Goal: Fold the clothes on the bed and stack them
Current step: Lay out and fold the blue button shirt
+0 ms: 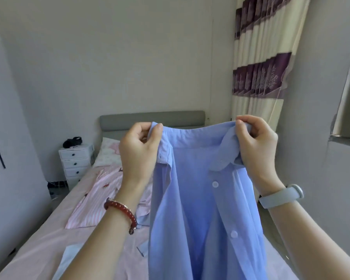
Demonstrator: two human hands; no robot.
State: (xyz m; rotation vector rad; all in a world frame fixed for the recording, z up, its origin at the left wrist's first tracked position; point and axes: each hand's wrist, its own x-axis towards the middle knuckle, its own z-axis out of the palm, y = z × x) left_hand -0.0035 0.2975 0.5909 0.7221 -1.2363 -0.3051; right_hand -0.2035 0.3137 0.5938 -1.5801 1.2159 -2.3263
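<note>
Both hands, left (138, 146) and right (257, 142), pinch a soft blue buttoned shirt (202, 209) by its collar corners, fingers curled, above the pink-sheeted bed (38, 249).

A white four-drawer wooden nightstand (75, 164) stands well left of the hands, a black bundled object (72, 142) on top. A cream curtain with purple patterned bands (261, 63) hangs above the right hand, and a grey padded headboard (129, 120) sits behind both.
</note>
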